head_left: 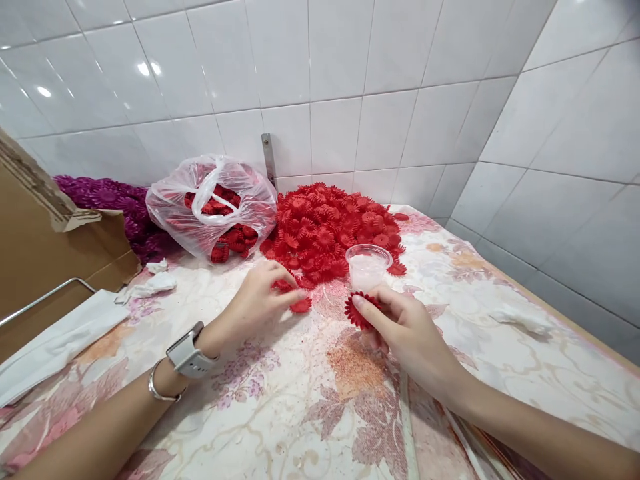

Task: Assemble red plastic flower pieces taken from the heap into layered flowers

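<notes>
My right hand (400,327) pinches a red fabric flower (356,313) between thumb and fingers, just in front of a clear plastic cup (370,267) with whitish contents. The flower is round with a fringed edge. My left hand (265,293), wearing a grey watch and a bracelet, is curved low over the table at the front of the red flower pile (335,227). Its thumb and fingers are apart, and a loose red flower (302,305) lies right by the fingertips. Some of the left fingers are hidden behind the hand.
A tied clear plastic bag (210,200) of red flowers stands left of the pile, with purple flowers (107,200) behind it. An open cardboard box (70,260) occupies the left side. A floral cloth (280,413) covers the table; tiled walls (340,53) rise behind and right.
</notes>
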### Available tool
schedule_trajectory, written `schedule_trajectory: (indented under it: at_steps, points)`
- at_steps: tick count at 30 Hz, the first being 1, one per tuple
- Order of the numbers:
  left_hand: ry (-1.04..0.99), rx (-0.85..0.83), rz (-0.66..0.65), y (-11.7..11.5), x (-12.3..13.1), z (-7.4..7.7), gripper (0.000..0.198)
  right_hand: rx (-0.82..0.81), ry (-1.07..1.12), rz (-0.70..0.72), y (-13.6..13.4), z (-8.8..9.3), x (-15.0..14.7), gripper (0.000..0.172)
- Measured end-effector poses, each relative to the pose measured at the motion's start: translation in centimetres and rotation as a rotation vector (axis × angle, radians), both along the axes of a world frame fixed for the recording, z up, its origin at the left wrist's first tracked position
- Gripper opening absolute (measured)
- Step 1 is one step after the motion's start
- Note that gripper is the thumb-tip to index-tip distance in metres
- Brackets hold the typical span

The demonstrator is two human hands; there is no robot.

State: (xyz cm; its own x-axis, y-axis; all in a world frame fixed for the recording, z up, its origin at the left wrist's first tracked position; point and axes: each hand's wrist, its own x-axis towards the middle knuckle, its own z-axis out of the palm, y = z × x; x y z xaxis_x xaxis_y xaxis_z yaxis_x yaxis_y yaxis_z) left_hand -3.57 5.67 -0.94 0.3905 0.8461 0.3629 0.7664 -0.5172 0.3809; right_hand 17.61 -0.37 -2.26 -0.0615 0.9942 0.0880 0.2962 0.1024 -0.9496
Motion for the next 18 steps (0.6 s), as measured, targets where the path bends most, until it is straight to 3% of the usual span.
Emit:
schedule_trajectory:
  at_steps: [3, 11, 13, 15, 18]
  points:
    - [0.103, -0.059, -0.111, -0.8, 0.5, -0.1, 0.023, 0.019, -0.037, 0.012, 0.0, 0.0, -0.1, 0.030]
    - [0.129, -0.104, -0.191, -1.2, 0.7, -0.7, 0.019, 0.066, -0.074, 0.032, 0.0, 0.0, -0.2, 0.030]
    - [0.032, -0.043, -0.120, -0.9, 0.5, -0.5, 0.021, 0.054, -0.077, 0.039, 0.0, 0.0, -0.2, 0.029]
    - [-0.062, 0.085, 0.028, -0.3, 0.0, -0.1, 0.026, 0.041, -0.073, 0.061, -0.1, 0.0, -0.2, 0.028]
    - [0.000, 0.144, 0.215, 1.0, -1.1, 0.4, 0.048, 0.038, -0.080, 0.100, -0.2, -0.1, -0.2, 0.027]
